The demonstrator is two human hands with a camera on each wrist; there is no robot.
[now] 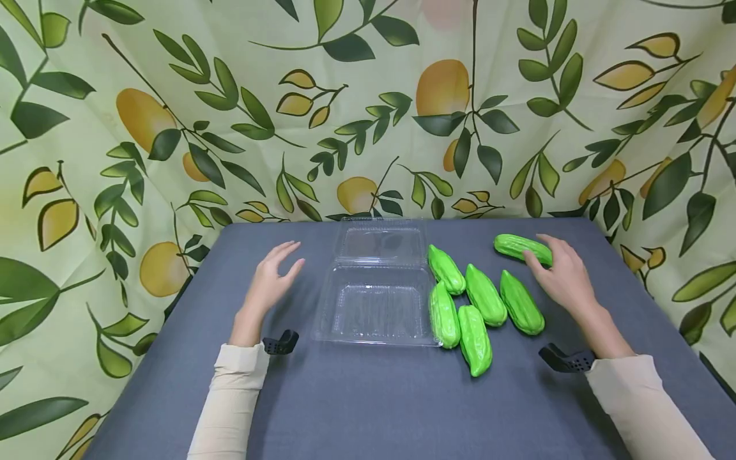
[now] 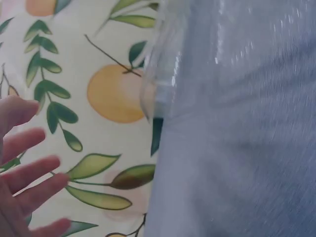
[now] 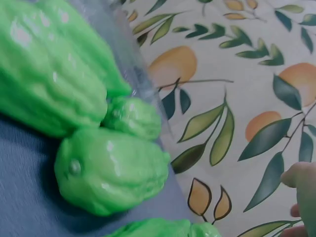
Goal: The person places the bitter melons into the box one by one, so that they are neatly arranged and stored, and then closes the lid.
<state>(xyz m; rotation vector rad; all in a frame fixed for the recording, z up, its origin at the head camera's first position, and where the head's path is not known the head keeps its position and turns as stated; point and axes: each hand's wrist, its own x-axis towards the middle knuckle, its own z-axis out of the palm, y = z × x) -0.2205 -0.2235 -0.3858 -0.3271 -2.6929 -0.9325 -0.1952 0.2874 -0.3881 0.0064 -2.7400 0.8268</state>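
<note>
From the head view, the right hand (image 1: 560,271) lies over the near end of a bright green, ridged, oblong toy gourd (image 1: 520,248) that sits alone at the far right of the grey cloth-covered table (image 1: 368,409). That gourd's long axis runs left to right, a little tilted, and it stretches away leftward from the fingers, so the hand meets it end-on rather than across its belly. The fingers bend over that end and touch it; whether they have truly closed round it I cannot tell. Five more green gourds (image 1: 484,295) lie in a loose cluster between this hand and the clear plastic clamshell box (image 1: 376,306), which stands open with its lid (image 1: 382,241) folded back toward the leaf-and-fruit printed curtain (image 1: 368,108). The left hand (image 1: 275,276) rests left of the box, apart from it, fingers straight and loose, holding nothing. The right hand is plainly the nearer to every gourd

In the left wrist view, the spread fingers (image 2: 29,173) show bare against the curtain, with the box's clear edge (image 2: 163,74) off to one side, untouched

The right wrist view shows gourds (image 3: 106,170) close up on the grey cloth; only a blurred fingertip (image 3: 301,185) enters at the edge, so the grip stays unclear there too
</note>
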